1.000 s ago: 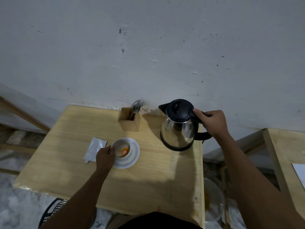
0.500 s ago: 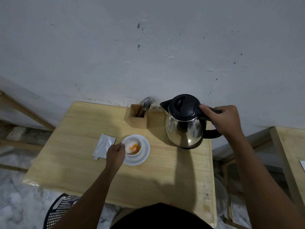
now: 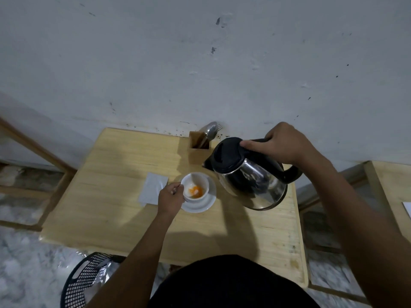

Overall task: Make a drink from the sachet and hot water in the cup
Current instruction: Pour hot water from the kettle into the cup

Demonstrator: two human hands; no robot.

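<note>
A white cup (image 3: 196,181) with orange powder at its bottom stands on a white saucer (image 3: 208,202) on the wooden table (image 3: 115,210). My left hand (image 3: 170,197) holds the cup at its left rim. A steel kettle (image 3: 251,176) with a black lid hangs above the table to the right of the cup, tilted, its spout close to the cup's far right rim. My right hand (image 3: 282,143) grips the kettle's black handle. The silver sachet (image 3: 153,188) lies flat to the left of the cup, partly under my left hand.
A wooden holder (image 3: 199,144) with a spoon and fork stands at the table's back edge by the wall. A black mesh basket (image 3: 86,278) sits on the floor at front left. Another wooden table (image 3: 393,196) stands to the right.
My right hand has lifted the kettle off the table, carried it left toward the cup and tilted it spout-down. My left hand stays on the cup.
</note>
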